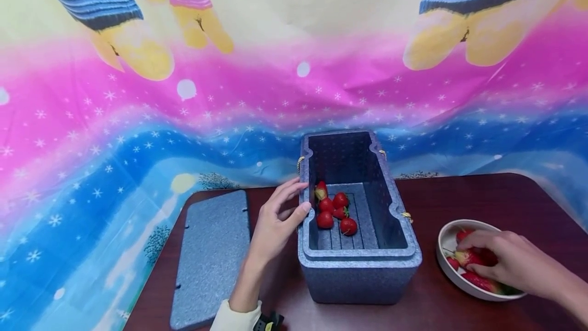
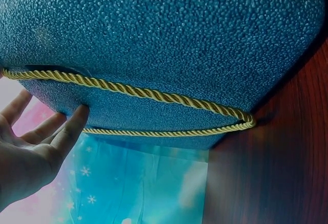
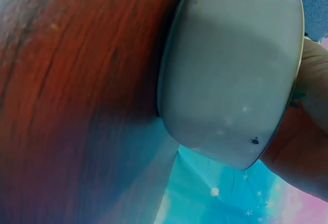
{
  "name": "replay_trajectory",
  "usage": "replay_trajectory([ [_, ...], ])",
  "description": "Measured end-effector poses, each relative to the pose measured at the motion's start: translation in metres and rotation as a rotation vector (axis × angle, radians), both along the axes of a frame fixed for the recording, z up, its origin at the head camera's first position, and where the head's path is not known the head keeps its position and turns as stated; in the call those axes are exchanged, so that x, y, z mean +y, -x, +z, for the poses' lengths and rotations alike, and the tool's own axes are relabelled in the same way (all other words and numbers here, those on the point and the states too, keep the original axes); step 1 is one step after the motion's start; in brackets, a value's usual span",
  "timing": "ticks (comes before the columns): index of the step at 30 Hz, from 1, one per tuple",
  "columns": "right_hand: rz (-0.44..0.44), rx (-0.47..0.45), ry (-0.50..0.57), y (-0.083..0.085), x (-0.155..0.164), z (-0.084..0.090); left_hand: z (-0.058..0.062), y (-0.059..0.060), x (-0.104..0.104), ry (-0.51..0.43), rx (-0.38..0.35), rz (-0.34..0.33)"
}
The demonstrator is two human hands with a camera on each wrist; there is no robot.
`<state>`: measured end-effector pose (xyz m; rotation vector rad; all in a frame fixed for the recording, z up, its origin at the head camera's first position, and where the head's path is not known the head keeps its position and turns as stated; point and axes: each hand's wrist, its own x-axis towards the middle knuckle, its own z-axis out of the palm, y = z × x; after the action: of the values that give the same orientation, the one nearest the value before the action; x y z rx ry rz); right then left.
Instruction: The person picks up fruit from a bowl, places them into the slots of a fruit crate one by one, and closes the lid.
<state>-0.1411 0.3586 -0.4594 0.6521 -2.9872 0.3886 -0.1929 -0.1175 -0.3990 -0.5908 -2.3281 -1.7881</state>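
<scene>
here, seen from the head, the blue foam box point(image 1: 358, 229) stands lidless near the middle of the dark table point(image 1: 459, 198), its long axis running away from the person toward the bright backdrop point(image 1: 138, 132). several strawberries point(image 1: 335, 208) lie on its ribbed floor, crowded toward the left wall. the left hand point(image 1: 275, 223) rests against the outside of that left wall, fingers spread and nearly straight, thumb tip at the rim. the flat lid point(image 1: 211, 254) lies just left of the hand, close to the table's left edge, and bare wood shows between box and bowl. the right hand point(image 1: 510, 262) reaches into the white bowl point(image 1: 447, 264) near the right edge, well apart from the box, fingers curled down over the berries there; whether it pinches one cannot be told. from the left wrist, straight fingers point(image 2: 69, 129) touch the pebbled wall of the box point(image 2: 169, 44) just below a gold cord point(image 2: 154, 96) that runs along it. from the right wrist, only the outer wall of the bowl point(image 3: 230, 75) on the table point(image 3: 77, 90) shows, with part of the hand point(image 3: 302, 152) beyond its rim.
</scene>
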Motion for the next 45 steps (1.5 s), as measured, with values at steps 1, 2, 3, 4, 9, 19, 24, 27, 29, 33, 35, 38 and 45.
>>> replay_trajectory([
  [1,0.018,0.018,0.008,0.000,0.001,-0.001,0.000,0.000,0.000,-0.002,0.003,-0.002],
  [2,0.035,0.046,0.020,-0.001,0.002,-0.003,-0.001,0.000,0.000,-0.002,0.005,-0.004],
  [3,0.048,0.069,0.034,-0.001,0.002,-0.004,-0.001,0.000,0.000,-0.003,0.003,-0.006],
  [4,0.054,0.091,0.045,-0.002,0.003,-0.005,-0.001,0.000,0.000,-0.003,0.001,-0.008],
  [9,0.035,0.144,0.119,-0.003,0.004,-0.005,-0.002,0.001,0.000,0.002,-0.001,-0.001],
  [19,-0.022,0.176,0.124,-0.004,0.003,0.003,-0.001,0.001,-0.001,-0.001,0.011,-0.007],
  [24,-0.012,0.236,0.113,-0.003,0.004,0.009,-0.001,0.001,-0.001,-0.003,0.007,-0.005],
  [27,-0.001,0.286,0.119,-0.001,0.005,0.013,-0.001,0.001,-0.001,-0.008,0.012,-0.008],
  [29,0.006,0.314,0.129,-0.001,0.006,0.017,-0.001,0.001,-0.001,-0.008,0.015,-0.008],
  [33,0.020,0.362,0.140,0.001,0.005,0.024,-0.001,0.001,-0.001,-0.004,0.015,-0.004],
  [35,0.027,0.380,0.146,0.002,0.005,0.028,-0.001,0.001,-0.001,-0.004,0.011,-0.004],
  [38,0.035,0.403,0.159,0.003,0.003,0.034,-0.002,0.002,-0.001,0.000,0.008,-0.002],
  [45,0.038,0.426,0.169,0.006,-0.002,0.051,-0.001,0.000,0.000,0.002,0.007,-0.002],
])
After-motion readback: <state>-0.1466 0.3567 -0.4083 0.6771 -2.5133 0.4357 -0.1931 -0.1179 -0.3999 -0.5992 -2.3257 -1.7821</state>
